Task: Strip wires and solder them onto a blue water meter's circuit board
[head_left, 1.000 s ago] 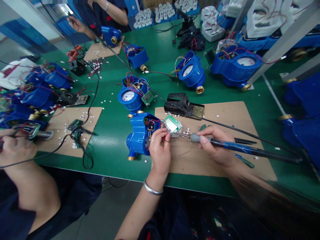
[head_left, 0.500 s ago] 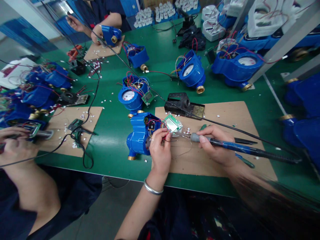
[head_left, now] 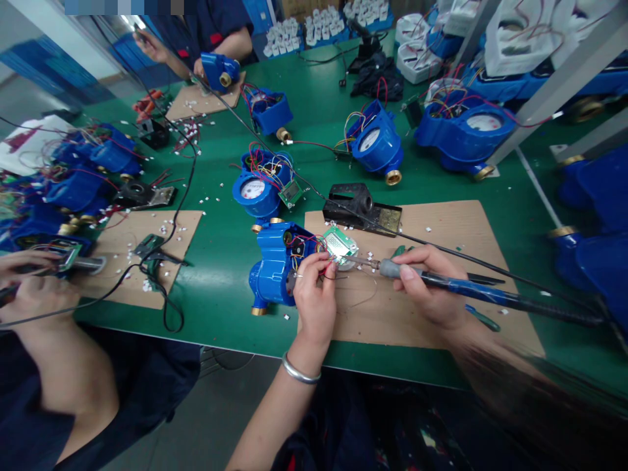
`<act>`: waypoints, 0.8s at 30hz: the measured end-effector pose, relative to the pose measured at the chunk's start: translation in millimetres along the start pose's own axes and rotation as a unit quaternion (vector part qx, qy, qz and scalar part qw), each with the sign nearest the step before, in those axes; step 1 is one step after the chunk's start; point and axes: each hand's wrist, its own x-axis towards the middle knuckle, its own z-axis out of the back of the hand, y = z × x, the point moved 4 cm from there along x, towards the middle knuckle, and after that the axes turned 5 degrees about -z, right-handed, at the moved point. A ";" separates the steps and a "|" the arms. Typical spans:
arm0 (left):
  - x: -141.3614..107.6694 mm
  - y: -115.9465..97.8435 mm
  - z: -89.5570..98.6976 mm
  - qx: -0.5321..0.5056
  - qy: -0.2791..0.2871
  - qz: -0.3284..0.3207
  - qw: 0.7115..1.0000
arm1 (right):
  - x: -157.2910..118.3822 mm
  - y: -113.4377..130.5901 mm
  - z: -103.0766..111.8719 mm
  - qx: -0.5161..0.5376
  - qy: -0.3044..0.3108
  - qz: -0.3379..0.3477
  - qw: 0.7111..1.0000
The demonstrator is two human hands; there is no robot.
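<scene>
My right hand (head_left: 434, 288) grips a soldering iron (head_left: 390, 268) by its grey and blue handle. The iron's tip points left, close to the lower edge of a green circuit board (head_left: 342, 243) with a small display. At that same edge my left hand (head_left: 314, 294) is closed in a pinch on thin wires, partly hidden by the fingers. Coloured wires run from the board into the open housing of a blue water meter (head_left: 275, 261), just left of my left hand. Board and hands are over a cardboard sheet (head_left: 422, 327).
A black soldering iron stand (head_left: 348, 199) is behind the board. Green-handled pliers (head_left: 483, 318) lie partly under my right hand. More blue meters (head_left: 375, 140) stand further back. A co-worker's hands (head_left: 36, 294) work at left; another person (head_left: 210, 33) sits opposite. The iron's cable (head_left: 456, 246) crosses the table.
My right hand and the soldering iron have shifted slightly right, drawing the tip back a little. My left hand stays at the board. The person opposite has moved slightly.
</scene>
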 end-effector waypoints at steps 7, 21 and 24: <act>-0.1 0.0 0.0 0.003 0.001 -0.001 1.000 | 2.0 3.3 -2.0 0.000 0.023 0.000 1.000; 0.3 0.4 0.3 -0.006 0.002 -0.001 1.000 | 2.3 7.8 -4.5 -0.024 0.026 0.032 0.999; 0.4 0.0 0.4 -0.004 0.003 -0.001 1.000 | 1.9 6.8 -3.5 -0.023 0.017 0.026 0.999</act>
